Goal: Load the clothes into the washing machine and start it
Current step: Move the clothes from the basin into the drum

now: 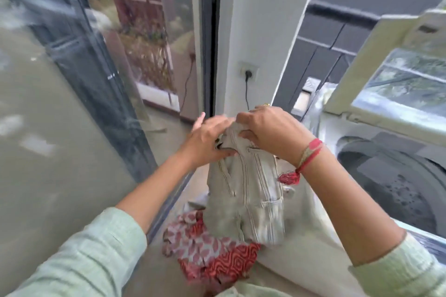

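By washer [391, 176], 2 hands [241, 137] grip trousers [248, 200].

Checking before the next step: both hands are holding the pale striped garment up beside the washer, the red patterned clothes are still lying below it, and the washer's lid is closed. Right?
Not quite: the lid is raised, and the head view shows the dark drum open beneath it. The rest holds: the left hand and right hand grip the pale striped garment at its top, beside the washer, with the red patterned clothes lying below.
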A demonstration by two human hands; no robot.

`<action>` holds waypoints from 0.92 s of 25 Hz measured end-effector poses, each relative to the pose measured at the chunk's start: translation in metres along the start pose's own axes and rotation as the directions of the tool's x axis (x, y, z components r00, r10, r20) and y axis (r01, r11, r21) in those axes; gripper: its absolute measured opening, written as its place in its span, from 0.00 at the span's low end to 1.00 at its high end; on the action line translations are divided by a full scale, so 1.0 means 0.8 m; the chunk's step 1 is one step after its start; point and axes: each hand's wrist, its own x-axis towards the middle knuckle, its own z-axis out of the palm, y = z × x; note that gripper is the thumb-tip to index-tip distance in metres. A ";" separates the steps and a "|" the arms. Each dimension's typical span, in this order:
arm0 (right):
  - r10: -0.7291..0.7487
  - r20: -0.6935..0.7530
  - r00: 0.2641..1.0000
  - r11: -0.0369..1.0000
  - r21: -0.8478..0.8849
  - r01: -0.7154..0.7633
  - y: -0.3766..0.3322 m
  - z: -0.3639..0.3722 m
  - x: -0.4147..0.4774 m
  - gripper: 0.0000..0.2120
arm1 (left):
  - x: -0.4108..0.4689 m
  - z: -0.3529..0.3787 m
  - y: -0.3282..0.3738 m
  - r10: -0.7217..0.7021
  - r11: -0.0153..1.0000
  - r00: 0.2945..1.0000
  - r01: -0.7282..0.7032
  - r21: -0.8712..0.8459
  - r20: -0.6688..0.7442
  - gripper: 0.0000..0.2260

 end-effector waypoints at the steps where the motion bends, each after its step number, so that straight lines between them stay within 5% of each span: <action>1: 0.086 -0.070 0.994 0.996 0.036 -0.084 0.006 -0.015 -0.007 0.12 | 0.012 -0.011 0.009 0.031 0.998 0.999 -0.030 -0.052 0.020 0.31; 3: 0.300 -0.245 0.922 0.928 0.297 -0.223 0.022 -0.028 -0.026 0.17 | 0.029 -0.028 0.021 0.060 0.996 0.997 -0.062 -0.064 -0.043 0.25; 6: 0.483 -0.298 0.823 0.603 0.795 -0.066 0.052 -0.007 -0.073 0.31 | 0.036 -0.054 0.036 0.186 0.982 0.947 -0.174 0.068 -0.262 0.20; 9: 0.323 0.117 0.939 0.408 0.878 -0.249 0.042 0.073 -0.115 0.53 | 0.035 -0.091 0.042 0.291 0.957 0.894 -0.268 0.115 -0.340 0.19; 12: 0.258 0.398 0.880 0.384 0.794 -0.472 0.000 0.169 -0.118 0.64 | 0.038 -0.132 0.052 0.281 0.960 0.856 -0.247 0.136 -0.434 0.19; 14: 0.353 0.423 0.835 0.302 0.793 -0.530 -0.019 0.204 -0.096 0.53 | 0.040 -0.156 0.058 0.260 0.966 0.834 -0.223 0.133 -0.487 0.19; 17: 0.580 0.278 0.766 0.283 0.812 -0.510 0.003 0.182 -0.056 0.08 | 0.038 -0.190 0.058 0.210 0.978 0.819 -0.166 0.130 -0.534 0.12; 19: 0.720 0.012 0.694 0.416 0.793 -0.445 0.047 0.132 -0.041 0.07 | 0.036 -0.215 0.047 0.131 0.991 0.784 -0.092 0.096 -0.607 0.12; 21: 0.800 -0.338 0.496 0.506 0.824 -0.256 0.092 0.059 -0.045 0.06 | 0.036 -0.234 0.029 0.023 0.999 0.730 0.012 0.046 -0.683 0.16; 23: 0.829 -0.455 0.325 0.460 0.885 0.066 0.118 -0.018 -0.059 0.11 | 0.046 -0.240 0.022 -0.090 0.996 0.692 0.078 -0.049 -0.716 0.15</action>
